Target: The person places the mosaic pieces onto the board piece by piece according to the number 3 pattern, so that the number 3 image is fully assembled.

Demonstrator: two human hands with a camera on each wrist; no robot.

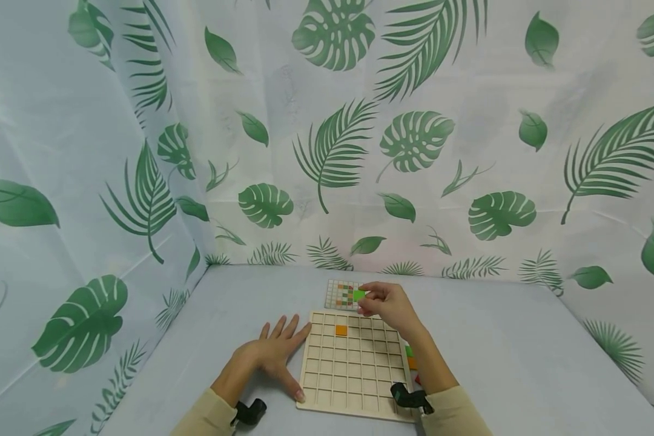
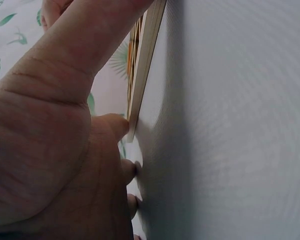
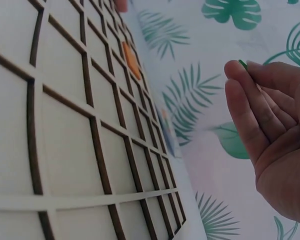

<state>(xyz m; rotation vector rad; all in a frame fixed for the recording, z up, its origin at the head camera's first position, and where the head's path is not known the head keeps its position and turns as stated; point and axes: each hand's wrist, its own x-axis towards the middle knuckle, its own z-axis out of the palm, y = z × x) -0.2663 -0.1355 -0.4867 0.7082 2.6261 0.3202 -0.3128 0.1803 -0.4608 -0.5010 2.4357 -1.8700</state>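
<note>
A wooden grid board [image 1: 354, 369] lies on the table, with an orange square tile [image 1: 341, 330] in one cell near its far edge. My left hand [image 1: 275, 354] has its fingers spread, with thumb and index finger touching the board's left edge. My right hand [image 1: 387, 306] pinches a green square tile [image 1: 358, 295] between thumb and fingertips, raised over the board's far side. In the right wrist view only the thin edge of that green tile [image 3: 243, 64] shows. Behind it, a small pattern card [image 1: 334, 292] with a printed grid of coloured squares is partly covered.
To the right of the board, partly hidden by the right forearm, lie several loose tiles, among them an orange tile [image 1: 412, 363] and a red tile [image 1: 417, 379]. A leaf-printed cloth [image 1: 332, 151] hangs behind the table and along its sides.
</note>
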